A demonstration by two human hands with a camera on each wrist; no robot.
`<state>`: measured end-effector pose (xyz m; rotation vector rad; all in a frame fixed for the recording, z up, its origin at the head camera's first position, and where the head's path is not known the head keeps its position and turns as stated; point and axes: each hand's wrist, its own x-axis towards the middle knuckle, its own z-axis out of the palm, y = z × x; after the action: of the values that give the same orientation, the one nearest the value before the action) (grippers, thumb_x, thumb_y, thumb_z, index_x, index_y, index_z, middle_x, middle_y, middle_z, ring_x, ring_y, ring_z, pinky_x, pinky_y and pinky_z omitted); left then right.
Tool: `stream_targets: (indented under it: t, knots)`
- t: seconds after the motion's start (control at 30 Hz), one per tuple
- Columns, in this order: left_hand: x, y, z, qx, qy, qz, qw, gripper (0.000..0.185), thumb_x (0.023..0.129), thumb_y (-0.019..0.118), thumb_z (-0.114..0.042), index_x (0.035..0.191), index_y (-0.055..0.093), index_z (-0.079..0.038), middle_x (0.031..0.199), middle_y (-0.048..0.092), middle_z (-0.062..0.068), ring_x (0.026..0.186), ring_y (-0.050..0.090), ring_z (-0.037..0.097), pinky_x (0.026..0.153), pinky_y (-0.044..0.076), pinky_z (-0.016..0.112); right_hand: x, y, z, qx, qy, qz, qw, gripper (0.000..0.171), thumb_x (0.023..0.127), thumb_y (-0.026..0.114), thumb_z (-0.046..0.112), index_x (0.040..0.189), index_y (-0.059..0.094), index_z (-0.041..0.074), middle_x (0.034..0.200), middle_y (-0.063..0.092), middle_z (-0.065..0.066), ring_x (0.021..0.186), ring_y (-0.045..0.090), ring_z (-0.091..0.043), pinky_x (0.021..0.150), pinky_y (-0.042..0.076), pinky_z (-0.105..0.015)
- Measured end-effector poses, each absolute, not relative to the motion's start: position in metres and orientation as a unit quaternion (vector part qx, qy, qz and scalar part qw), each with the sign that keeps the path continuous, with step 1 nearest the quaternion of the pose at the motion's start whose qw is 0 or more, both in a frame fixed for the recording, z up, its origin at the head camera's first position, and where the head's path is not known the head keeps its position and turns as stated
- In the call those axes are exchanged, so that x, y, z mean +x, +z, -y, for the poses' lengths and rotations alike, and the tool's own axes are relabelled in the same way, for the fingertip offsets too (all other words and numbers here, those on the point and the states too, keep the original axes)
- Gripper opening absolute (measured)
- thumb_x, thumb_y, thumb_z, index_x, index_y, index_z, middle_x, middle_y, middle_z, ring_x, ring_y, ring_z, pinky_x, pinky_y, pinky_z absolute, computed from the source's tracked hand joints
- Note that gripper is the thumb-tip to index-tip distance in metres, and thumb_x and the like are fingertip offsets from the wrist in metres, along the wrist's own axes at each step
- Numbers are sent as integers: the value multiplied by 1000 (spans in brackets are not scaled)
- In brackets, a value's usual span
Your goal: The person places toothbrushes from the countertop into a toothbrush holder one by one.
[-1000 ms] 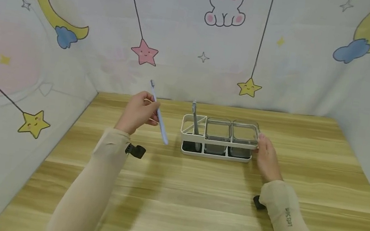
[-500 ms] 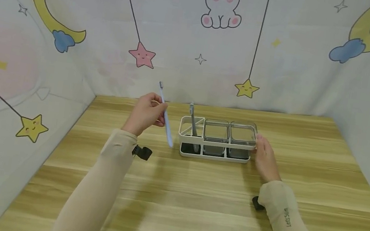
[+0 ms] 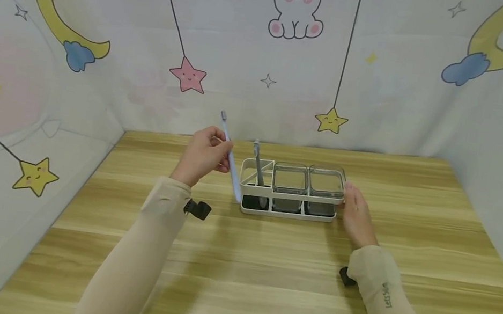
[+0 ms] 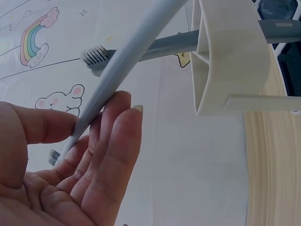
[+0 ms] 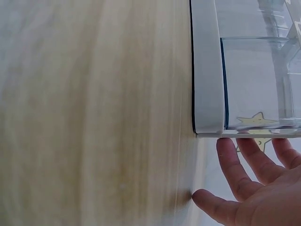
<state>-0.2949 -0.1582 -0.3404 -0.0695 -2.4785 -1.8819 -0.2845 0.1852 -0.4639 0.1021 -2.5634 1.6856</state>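
Observation:
My left hand (image 3: 205, 154) pinches a pale blue toothbrush (image 3: 230, 158) between thumb and fingers, bristles up, its lower end just left of a white rack (image 3: 286, 209). In the left wrist view the same toothbrush (image 4: 123, 60) crosses my fingers (image 4: 113, 141) close to the rack's end wall (image 4: 230, 61). A grey toothbrush (image 3: 258, 168) stands in the rack's left slot. Two clear square cups (image 3: 291, 180) fill the rack's other slots. My right hand (image 3: 354, 211) rests with straight fingers against the rack's right end, its fingertips (image 5: 235, 162) touching the rack (image 5: 207, 70).
The rack stands near the back of a wooden table (image 3: 262, 278). Cloth walls printed with stars, moons and a rabbit (image 3: 298, 6) close in the left, back and right sides. Black camera clips sit at both wrists (image 3: 197, 208).
My left hand has carried the blue toothbrush rightward, closer to the rack's left end. The right hand stays against the rack.

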Motion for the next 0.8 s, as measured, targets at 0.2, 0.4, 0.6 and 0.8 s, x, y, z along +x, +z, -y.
stream_targets:
  t: [0.2, 0.4, 0.6, 0.8]
  knots:
    - [-293, -339, 153, -32, -604, 796, 23, 11, 99, 56, -8, 102, 52, 1, 82, 66, 18, 60, 67, 21, 59, 58, 33, -286, -466, -185, 36, 550, 833, 38, 74, 105, 20, 56, 135, 44, -7, 124, 52, -28, 111, 50, -41, 99, 37, -52]
    - [-290, -337, 150, -52, -606, 793, 37, 9, 97, 57, -6, 100, 53, 1, 85, 69, 20, 63, 69, 24, 61, 59, 33, -285, -466, -185, 34, 548, 835, 35, 74, 105, 20, 56, 136, 44, -6, 123, 52, -27, 111, 50, -42, 97, 37, -51]
    - [-290, -336, 147, -75, -631, 769, 70, 13, 96, 56, -3, 105, 50, 3, 87, 67, 21, 64, 70, 24, 62, 59, 34, -285, -466, -184, 36, 548, 835, 36, 73, 105, 20, 55, 134, 45, -7, 121, 52, -27, 111, 49, -42, 95, 38, -50]
    - [-290, -335, 144, -94, -637, 760, 90, 14, 95, 58, -2, 106, 51, 3, 90, 65, 21, 68, 71, 24, 65, 59, 36, -285, -465, -184, 30, 545, 837, 36, 74, 104, 20, 57, 133, 46, -6, 120, 52, -26, 110, 49, -39, 97, 37, -50]
